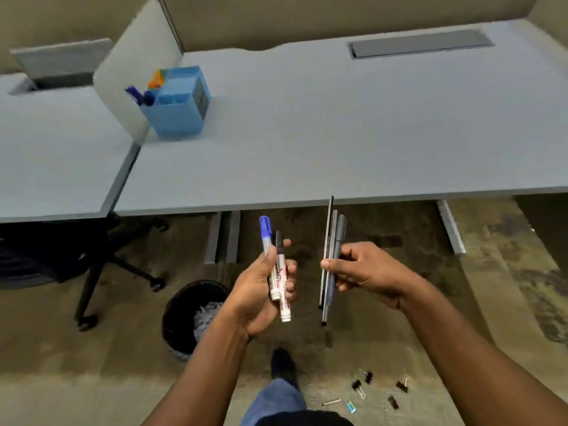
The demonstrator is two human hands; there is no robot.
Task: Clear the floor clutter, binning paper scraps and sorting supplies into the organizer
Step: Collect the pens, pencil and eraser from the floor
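The left hand (264, 290) grips two whiteboard markers (276, 272), one blue-capped, one black-capped, fingers curled around their barrels. The right hand (359, 269) pinches a bundle of pens and pencils (330, 256) upright between thumb and fingers. Both hover above the carpet, before the grey desk (307, 133) bearing the blue organizer (178, 109). A black wastebasket (187, 315) holds paper scraps; binder clips (381, 387) lie on the floor near the person's shoe (284, 365)
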